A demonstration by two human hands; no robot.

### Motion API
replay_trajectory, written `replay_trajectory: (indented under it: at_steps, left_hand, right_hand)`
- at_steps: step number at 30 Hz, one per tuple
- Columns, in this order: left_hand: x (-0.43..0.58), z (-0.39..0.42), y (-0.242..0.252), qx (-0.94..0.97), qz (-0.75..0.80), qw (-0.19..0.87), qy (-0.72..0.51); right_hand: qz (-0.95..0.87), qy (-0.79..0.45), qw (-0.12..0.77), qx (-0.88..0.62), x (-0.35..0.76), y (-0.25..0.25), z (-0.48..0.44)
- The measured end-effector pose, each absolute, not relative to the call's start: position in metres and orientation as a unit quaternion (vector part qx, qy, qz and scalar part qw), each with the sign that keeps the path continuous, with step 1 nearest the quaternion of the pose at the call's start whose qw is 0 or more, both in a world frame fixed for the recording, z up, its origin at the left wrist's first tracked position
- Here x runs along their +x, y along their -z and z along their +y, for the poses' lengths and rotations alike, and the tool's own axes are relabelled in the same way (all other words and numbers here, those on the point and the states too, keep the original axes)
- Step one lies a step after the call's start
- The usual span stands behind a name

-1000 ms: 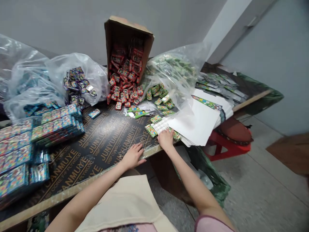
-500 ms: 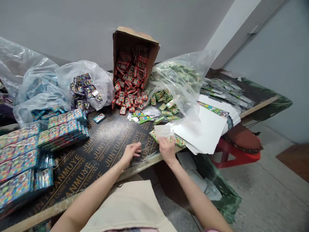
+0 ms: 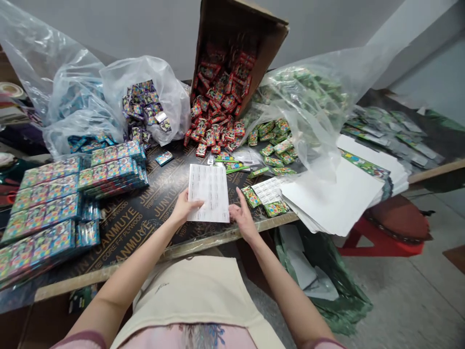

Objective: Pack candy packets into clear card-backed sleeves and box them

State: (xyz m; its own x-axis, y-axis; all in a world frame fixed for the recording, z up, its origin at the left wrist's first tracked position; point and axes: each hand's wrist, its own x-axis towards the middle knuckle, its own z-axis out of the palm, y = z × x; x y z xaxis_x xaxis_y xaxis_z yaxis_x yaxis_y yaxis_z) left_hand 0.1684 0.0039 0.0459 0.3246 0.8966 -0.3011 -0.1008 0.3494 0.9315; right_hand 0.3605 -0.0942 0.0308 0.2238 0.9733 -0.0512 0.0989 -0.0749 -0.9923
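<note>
Left grip [image 3: 182,209] partly hides a sheet [image 3: 210,188], its print illegible.

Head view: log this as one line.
left hand holds sheet | right hand at sheet's right edge | red packets at box mouth

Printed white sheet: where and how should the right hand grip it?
Grip the printed white sheet at its right edge, probably with a flat pinch, coming from the right: it looks thin and flat, and the left hand holds its left side.
</note>
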Motion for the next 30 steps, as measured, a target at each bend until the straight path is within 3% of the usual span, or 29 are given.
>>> replay_trajectory:
  at_steps: [3, 7, 11, 14, 21, 26, 30]
  left_hand:
    - [0.164, 0.004, -0.054, 0.436, 0.455, 0.667, -0.398]
    - [0.157, -0.002, -0.062, 0.424, 0.448, 0.696, -0.366]
    - [0.151, -0.002, -0.064, 0.435, 0.443, 0.727, -0.295]
    - [0.151, 0.0, -0.062, 0.437, 0.458, 0.709, -0.312]
    - [0.163, -0.003, -0.066, 0.462, 0.463, 0.625, -0.426]
    - [0.164, 0.001, -0.078, 0.49, 0.44, 0.659, -0.364]
    - [0.159, 0.003, -0.089, 0.611, 0.468, 0.525, -0.362]
  right_hand:
    - [-0.408, -0.549, 0.518, -0.513, 0.351, -0.04, -0.088]
    - [-0.383, -0.52, 0.546, -0.534, 0.348, -0.048, -0.081]
    - [-0.381, -0.517, 0.528, -0.556, 0.355, -0.051, -0.074]
    - [-0.397, -0.506, 0.511, -0.57, 0.359, -0.05, -0.07]
    - [-0.379, -0.419, 0.516, -0.644, 0.367, -0.05, -0.065]
    - [-0.466, -0.331, 0.489, -0.659, 0.37, -0.068, -0.066]
    - [-0.527, -0.179, 0.477, -0.681, 0.37, -0.088, -0.07]
